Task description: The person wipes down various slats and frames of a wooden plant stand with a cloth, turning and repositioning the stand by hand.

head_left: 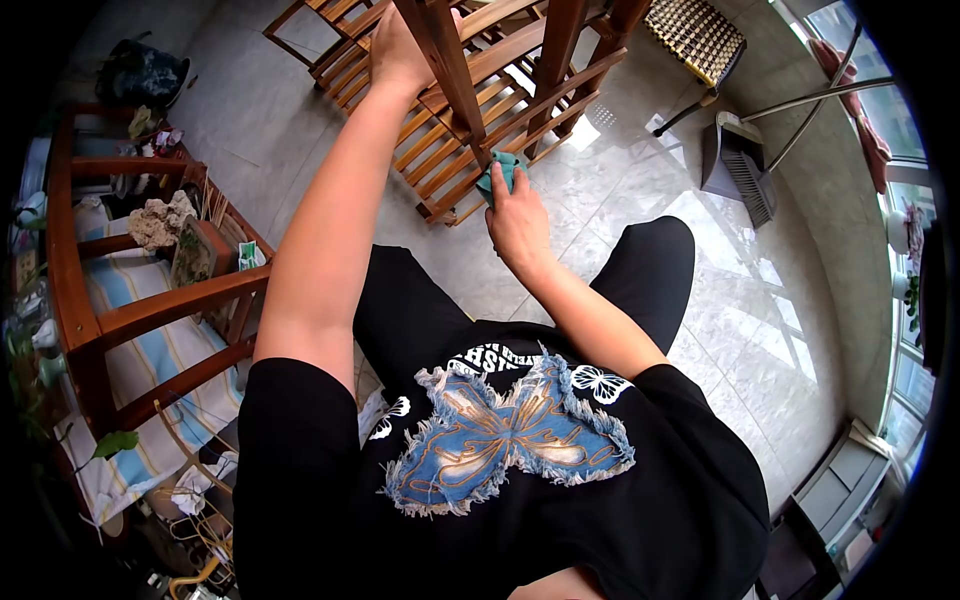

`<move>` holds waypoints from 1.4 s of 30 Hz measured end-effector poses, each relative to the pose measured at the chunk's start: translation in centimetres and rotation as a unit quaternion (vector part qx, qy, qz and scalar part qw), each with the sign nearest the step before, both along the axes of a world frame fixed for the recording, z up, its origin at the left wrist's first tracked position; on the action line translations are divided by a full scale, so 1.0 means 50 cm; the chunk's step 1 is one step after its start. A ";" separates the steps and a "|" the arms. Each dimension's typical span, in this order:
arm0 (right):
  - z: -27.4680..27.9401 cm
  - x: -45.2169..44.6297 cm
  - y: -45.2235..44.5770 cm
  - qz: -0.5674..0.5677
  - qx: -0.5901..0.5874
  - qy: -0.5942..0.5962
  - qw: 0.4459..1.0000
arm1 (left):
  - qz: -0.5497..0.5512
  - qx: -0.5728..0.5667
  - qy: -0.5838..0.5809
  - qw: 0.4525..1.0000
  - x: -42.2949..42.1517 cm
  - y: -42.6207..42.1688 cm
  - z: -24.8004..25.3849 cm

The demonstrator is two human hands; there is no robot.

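Note:
A slatted brown wooden rack (440, 165) stands on the floor in front of me. With my right hand (518, 215) I press a green cloth (503, 172) against the lower end of one of its wooden posts, fingers over the cloth. My left hand (398, 50) is up at the top of the frame beside an upright wooden beam (440, 60). Its fingers are mostly hidden behind the wood, so its grip cannot be made out.
At left stands a wooden frame (150, 312) with striped fabric, a rough stone (160, 220) and plants. A woven stool (697, 40), a dustpan (722, 150) and a broom (750, 185) are at upper right. Windows line the right side.

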State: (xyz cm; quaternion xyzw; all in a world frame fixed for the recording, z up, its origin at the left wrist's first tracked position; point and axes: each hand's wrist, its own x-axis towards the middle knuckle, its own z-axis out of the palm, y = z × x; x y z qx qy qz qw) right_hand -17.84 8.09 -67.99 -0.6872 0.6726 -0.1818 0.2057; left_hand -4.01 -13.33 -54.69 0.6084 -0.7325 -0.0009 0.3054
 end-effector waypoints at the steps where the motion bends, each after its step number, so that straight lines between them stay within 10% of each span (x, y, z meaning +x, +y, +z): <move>1: 0.000 0.004 0.002 0.007 -0.004 0.027 1.000 | 0.001 0.001 -0.001 1.000 -0.001 0.002 -0.001; 11: 0.048 0.142 0.074 0.227 0.015 0.085 0.970 | -0.072 -0.092 0.024 0.993 -0.009 0.014 0.024; 15: 0.002 0.052 0.078 0.295 0.075 -0.095 0.948 | -0.134 -0.055 0.089 0.985 -0.013 0.008 0.035; 18: -0.102 -0.055 0.044 0.089 0.305 -0.253 0.914 | -0.113 -0.077 0.043 0.990 -0.016 0.011 0.034; 25: -0.379 -0.246 -0.097 -0.413 0.107 -0.316 0.848 | -0.133 -0.081 -0.022 0.988 0.010 -0.012 0.017; 31: -0.390 -0.241 -0.255 -0.309 -0.192 -0.221 0.905 | -0.141 -0.047 -0.012 0.989 0.011 -0.004 0.040; 42: -0.442 -0.143 -0.194 -0.238 0.094 -0.036 0.966 | -0.146 -0.049 0.000 0.988 0.005 -0.001 0.049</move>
